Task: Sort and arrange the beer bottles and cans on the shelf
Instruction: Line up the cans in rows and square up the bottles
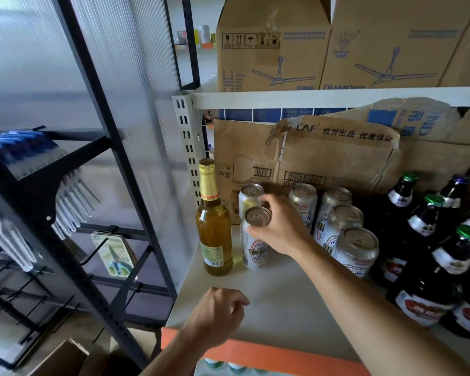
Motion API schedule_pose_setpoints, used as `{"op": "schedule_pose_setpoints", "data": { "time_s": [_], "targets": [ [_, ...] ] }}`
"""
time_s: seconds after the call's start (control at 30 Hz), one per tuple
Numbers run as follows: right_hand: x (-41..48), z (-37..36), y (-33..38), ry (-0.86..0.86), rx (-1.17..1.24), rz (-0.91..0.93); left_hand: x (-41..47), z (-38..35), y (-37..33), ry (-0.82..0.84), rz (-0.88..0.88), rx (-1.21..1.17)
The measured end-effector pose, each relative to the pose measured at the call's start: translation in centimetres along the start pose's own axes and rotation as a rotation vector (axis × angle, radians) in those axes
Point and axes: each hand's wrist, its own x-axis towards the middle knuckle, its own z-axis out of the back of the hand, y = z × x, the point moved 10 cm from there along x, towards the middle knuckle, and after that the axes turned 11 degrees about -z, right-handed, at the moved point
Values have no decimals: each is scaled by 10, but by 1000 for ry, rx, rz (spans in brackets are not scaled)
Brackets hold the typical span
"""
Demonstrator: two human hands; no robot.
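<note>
Plainly the risk sits at the left end of the shelf (282, 299); the person's right hand (278, 226) wraps the front can (255, 241) near its top, fingers curled round its far side, while the can stands upright on the board just beside the yellow bottle (214, 234) and directly in front of a second can (249, 196). That spot is crowded; a nudge leftward would likely knock the tall bottle, which stands close to the shelf's open left edge and could tip off it; a push backward would bump the can behind toward the cardboard box (323, 164). The forearm reaches across in front of the other cans (342, 226) lined up to the right; a careless pull back could sweep the nearest of them, and beyond those the dark bottles (429, 264) stand packed together, so one fall may start others. Gripping so high on the can may let it tilt if lifted fast. The left hand (217, 316) hovers low at the front lip, fingers loosely curled and holding nothing; it looks poorly placed to steady the bottle.
</note>
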Motion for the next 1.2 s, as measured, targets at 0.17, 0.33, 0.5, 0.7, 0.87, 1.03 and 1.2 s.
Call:
{"op": "schedule_pose_setpoints", "data": {
  "time_s": [0.17, 0.33, 0.5, 0.7, 0.87, 1.03, 1.2],
  "targets": [
    [-11, 1, -9, 67, 89, -32, -5, 1, 8, -12, 48, -59],
    [-18, 37, -20, -123, 139, -107, -6, 9, 14, -100, 119, -207],
    [-23, 61, -20, -178, 271, -218, 8, 11, -9, -128, 110, -378],
    [-24, 71, -9, -105, 256, -183, 16, 13, -21, -166, 69, -488],
    [-24, 51, -7, 223, 696, -188, 20, 18, -59, 38, -71, -681],
    [-26, 45, -13, 321, 959, -265, 18, 25, -73, 131, -108, -853],
    [-26, 53, -9, 242, 921, -233, 14, 19, -67, 146, -30, -1054]
  ]
}}
